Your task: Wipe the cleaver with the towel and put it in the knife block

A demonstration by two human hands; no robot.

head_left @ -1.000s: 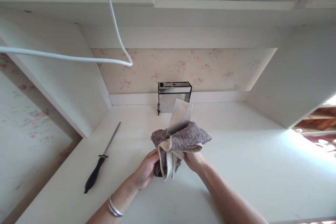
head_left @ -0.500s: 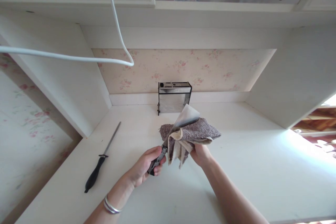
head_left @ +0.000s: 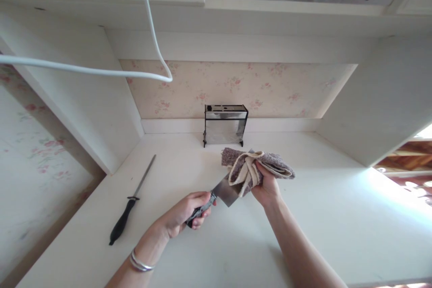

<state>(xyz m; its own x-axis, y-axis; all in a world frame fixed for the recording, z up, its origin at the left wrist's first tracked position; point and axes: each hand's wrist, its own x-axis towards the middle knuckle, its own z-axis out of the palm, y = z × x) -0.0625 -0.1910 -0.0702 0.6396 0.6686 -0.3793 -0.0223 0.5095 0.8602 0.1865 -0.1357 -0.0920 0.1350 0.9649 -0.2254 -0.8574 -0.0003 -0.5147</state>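
My left hand (head_left: pixel 193 212) is closed round the dark handle of a knife (head_left: pixel 227 192) with a broad metal blade. The blade points up and to the right, and most of it is covered by a folded cloth (head_left: pixel 258 167), purple-brown on one face and cream on the other. Near the handle a bare part of the blade shows, and a small bit of its tip peeks out past the top of the cloth. My right hand (head_left: pixel 268 186) grips the cloth from the right, with its thumb on top, pressing it about the blade. Both are held above the white tabletop.
A sharpening steel (head_left: pixel 130 209) with a black handle lies on the white tabletop (head_left: pixel 324 225) at the left. At the back stands a metal knife block (head_left: pixel 225 126) with slots on top. Overhead, a white cable (head_left: pixel 155 40) hangs before a shelf (head_left: pixel 290 5) of bottles.
The cloth and my right hand have shifted right and slightly up along the knife. More blade shows near the handle and less at the tip. The knife has turned a little.
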